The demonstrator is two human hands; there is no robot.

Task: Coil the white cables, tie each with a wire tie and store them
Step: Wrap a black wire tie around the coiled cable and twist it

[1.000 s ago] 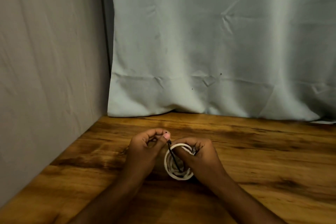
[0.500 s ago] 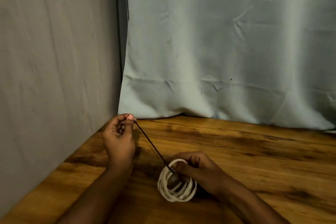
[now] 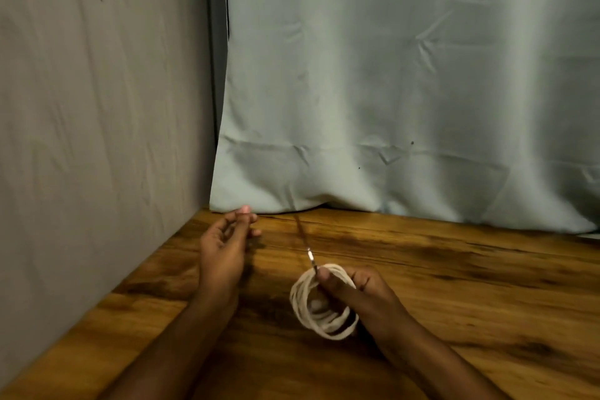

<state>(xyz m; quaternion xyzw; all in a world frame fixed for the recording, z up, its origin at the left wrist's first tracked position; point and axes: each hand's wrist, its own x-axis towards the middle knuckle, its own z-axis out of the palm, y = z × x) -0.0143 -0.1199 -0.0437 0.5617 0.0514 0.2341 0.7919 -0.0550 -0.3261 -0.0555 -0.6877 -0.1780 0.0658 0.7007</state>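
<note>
One coil of white cable (image 3: 321, 302), wound into several loose round loops, is held just above the brown wooden table (image 3: 454, 286) near its front middle; it is gripped by the right hand (image 3: 354, 289), whose thumb and fingers are curled round the far side of the loops, probably so that the turns are kept from springing apart while the tie is worked; a thin dark wire tie (image 3: 303, 242), with a small pale band part-way along it, is pinned under that thumb at the top of the coil and runs away toward the back of the table, blurred along its far end; the left hand (image 3: 224, 247) is raised to the left of the coil and well apart from it, its grip loose and holding nothing, fingers relaxed and slightly bent; the free end of the tie is not touched by it, so the tie is judged threaded but not yet twisted shut; a pale grey-green curtain (image 3: 406, 91) hangs along the back edge of the table and a grey fabric wall (image 3: 97, 123) closes the left side; no storage place is shown; nothing lies between the left hand and the tie.
</note>
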